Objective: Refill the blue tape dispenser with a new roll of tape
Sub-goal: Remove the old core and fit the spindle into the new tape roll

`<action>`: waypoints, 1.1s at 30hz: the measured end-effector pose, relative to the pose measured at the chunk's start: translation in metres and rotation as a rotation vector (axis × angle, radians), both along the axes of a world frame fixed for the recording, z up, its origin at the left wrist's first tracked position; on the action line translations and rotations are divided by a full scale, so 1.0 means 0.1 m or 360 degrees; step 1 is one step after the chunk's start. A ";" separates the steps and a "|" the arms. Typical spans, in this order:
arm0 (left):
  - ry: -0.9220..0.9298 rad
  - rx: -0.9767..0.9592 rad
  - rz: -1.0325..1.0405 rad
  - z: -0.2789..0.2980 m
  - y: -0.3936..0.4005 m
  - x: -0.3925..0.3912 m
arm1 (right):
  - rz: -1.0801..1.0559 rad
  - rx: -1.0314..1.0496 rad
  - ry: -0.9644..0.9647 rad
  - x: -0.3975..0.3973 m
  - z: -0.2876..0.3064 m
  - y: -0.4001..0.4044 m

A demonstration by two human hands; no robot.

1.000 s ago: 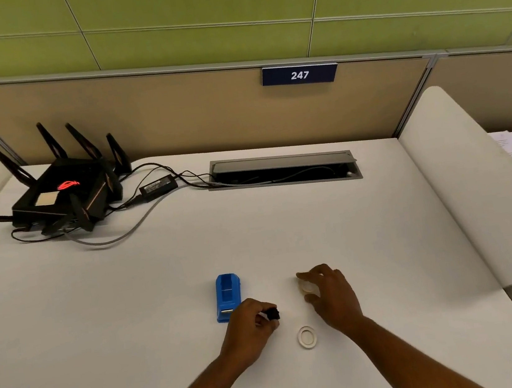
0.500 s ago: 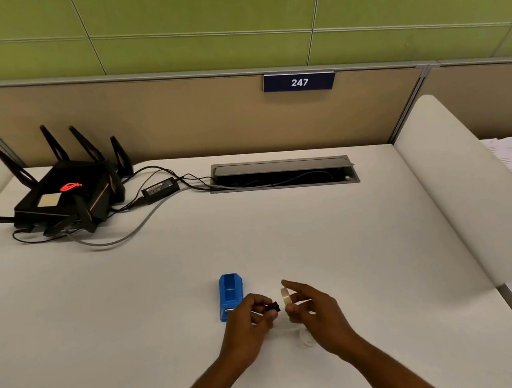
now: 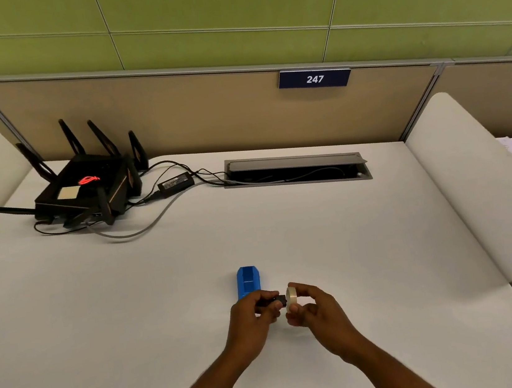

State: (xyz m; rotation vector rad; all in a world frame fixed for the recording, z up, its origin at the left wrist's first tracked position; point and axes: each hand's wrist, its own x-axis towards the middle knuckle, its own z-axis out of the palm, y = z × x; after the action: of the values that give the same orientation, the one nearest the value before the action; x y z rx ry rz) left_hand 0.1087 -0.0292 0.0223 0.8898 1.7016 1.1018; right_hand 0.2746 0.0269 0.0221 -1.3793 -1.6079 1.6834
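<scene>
Blue boxy tape dispenser (image 3: 248, 281) on matte white desk (image 3: 131, 291). Left hand (image 3: 252, 319) pinched around small black spool (image 3: 278, 301); right hand (image 3: 316, 311) pinched on pale ring-shaped tape roll (image 3: 292, 298), held upright beside spool.

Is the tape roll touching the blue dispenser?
Apart. In the head view the tape roll is pinched in the right hand, with bare table between it and the blue dispenser.

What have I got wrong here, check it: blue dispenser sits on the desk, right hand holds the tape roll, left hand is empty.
The left hand is not empty: the head view shows it pinching a small black spindle next to the tape roll. The rest stands: the blue dispenser sits on the desk, and the right hand holds the roll.
</scene>
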 end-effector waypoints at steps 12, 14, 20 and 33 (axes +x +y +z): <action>0.0062 0.0019 -0.0037 0.10 -0.05 -0.34 | -0.0012 0.0051 0.0042 -0.40 0.15 -0.13; 0.0051 0.0042 -0.0035 0.10 -0.07 -0.40 | 0.0009 0.0067 0.0042 -0.45 0.17 -0.15; -0.0007 0.0053 -0.0063 0.05 -0.11 -0.56 | 0.0033 0.0104 0.0021 -0.57 0.17 -0.17; 0.0004 0.0058 -0.0169 0.02 -0.11 -0.73 | 0.0047 0.0180 0.0001 -0.70 0.12 -0.17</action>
State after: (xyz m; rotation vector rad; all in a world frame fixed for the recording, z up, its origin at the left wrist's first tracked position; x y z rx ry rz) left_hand 0.0354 -0.0403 0.0245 0.9934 1.6218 1.0642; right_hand 0.2048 0.0099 0.0340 -1.3058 -1.7031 1.5833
